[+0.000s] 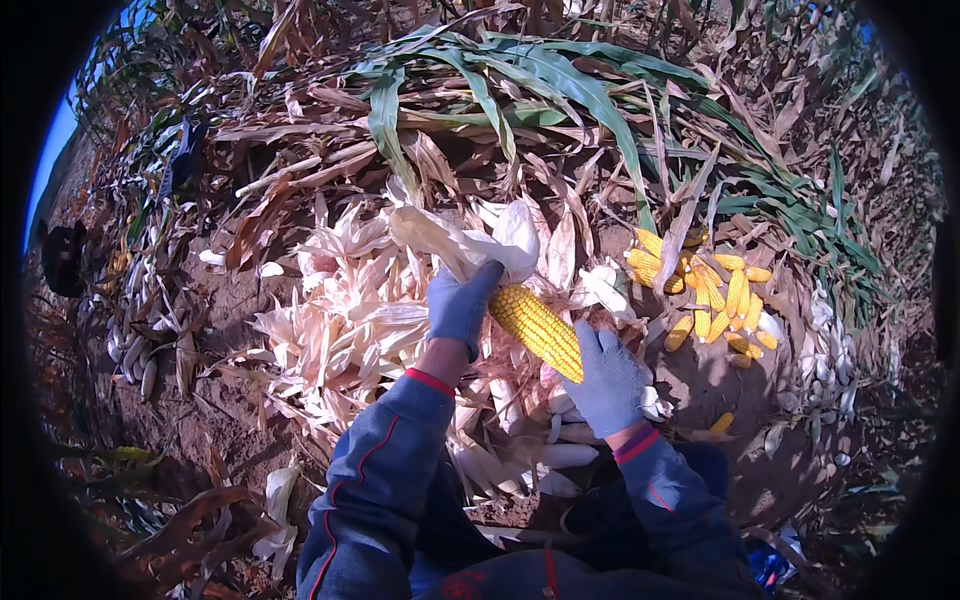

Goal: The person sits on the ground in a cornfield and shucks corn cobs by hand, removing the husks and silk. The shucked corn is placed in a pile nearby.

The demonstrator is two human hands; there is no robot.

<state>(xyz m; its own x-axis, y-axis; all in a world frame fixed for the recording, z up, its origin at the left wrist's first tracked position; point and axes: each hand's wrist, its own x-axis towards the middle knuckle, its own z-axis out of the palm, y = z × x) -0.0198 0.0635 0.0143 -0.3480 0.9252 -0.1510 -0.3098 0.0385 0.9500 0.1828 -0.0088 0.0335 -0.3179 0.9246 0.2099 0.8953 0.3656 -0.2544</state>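
Both my hands wear grey-blue knit gloves. My left hand (461, 304) grips pale corn husks (480, 244) folded back at one end of a yellow ear of corn (538, 330). The bared kernels point down and right towards my right hand (609, 384), whose fingers touch the far tip of the ear; part of that tip is hidden behind them. Beneath the ear spreads a heap of dry stripped husks (360, 300). Nearer my legs lie several ears still in pale husks (566, 455).
Husked yellow ears (739, 292) are piled on the soil at the right, a single one (722, 422) lying closer. Cut stalks with green leaves (577, 86) arc across the far side. More unhusked ears (139, 356) lie at the left. Standing corn borders the area.
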